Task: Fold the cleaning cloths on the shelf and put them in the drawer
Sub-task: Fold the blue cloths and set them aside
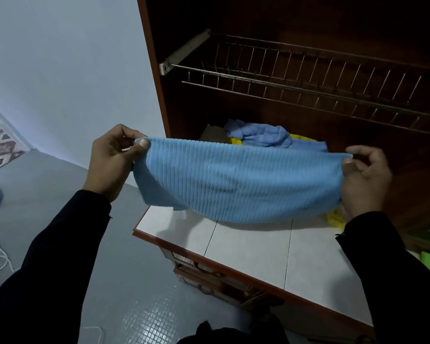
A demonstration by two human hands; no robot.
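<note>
Below, white tiled shelf (246,247) (wood-edged) meets grey floor (124,281).

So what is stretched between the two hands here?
In the head view, a ribbed blue cloth spans the gap, pinched at its top corners by the left hand and right hand, sagging above the white tiled shelf.

White tiled shelf (248,247) bears crumpled blue cloth (261,135), apparently yellow cloths (335,218).

Home kitchen: dish rack (308,78), tiled counter (258,249).
</note>
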